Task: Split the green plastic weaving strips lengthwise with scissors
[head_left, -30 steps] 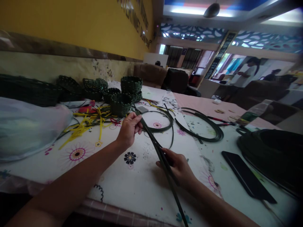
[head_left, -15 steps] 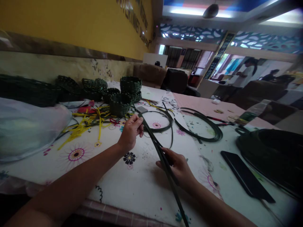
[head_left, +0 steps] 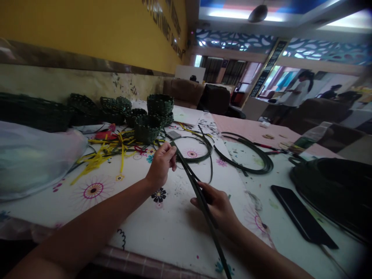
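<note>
My left hand [head_left: 161, 164] pinches the upper end of a long dark green plastic weaving strip [head_left: 192, 182]. My right hand [head_left: 216, 205] grips the same strip lower down, and its tail hangs past the table's near edge. Just beyond my left hand lie a coiled green strip [head_left: 197, 153] and several small green woven baskets [head_left: 147, 130]. Tangled yellow plastic strips [head_left: 104, 153] lie to the left of that hand.
A floral tablecloth [head_left: 171, 221] covers the table. A plastic bag [head_left: 35, 159] lies at the left, and a black phone [head_left: 302, 217] and large dark coil [head_left: 325, 182] lie at the right. Another green coil [head_left: 244, 157] lies ahead. A person [head_left: 296, 93] stands in the background.
My left hand has shifted slightly right and toward me, keeping hold of the strip. My right hand has barely moved.
</note>
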The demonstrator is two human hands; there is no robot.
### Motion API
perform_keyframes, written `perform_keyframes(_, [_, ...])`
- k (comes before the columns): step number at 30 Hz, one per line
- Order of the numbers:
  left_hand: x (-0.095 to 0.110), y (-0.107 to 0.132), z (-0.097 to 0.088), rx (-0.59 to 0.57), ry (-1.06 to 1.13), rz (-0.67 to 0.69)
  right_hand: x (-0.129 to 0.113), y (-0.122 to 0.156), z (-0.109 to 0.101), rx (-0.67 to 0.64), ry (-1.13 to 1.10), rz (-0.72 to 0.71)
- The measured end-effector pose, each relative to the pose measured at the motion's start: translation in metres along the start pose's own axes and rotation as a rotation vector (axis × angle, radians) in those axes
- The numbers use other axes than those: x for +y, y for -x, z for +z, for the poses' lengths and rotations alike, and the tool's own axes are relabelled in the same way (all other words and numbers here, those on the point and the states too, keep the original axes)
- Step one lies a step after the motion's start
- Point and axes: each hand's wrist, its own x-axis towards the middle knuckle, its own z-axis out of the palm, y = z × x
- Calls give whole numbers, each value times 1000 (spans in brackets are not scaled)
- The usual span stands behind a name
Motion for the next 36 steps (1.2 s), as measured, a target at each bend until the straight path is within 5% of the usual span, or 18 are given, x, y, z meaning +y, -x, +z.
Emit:
perform_keyframes(21, [-5,7,4,-41,32,-50,-13,-2,-9,-90,-39,11])
perform_keyframes(36, [-11,17,8,-107,-96,-8,-5,-4,-6,-16,-7,12])
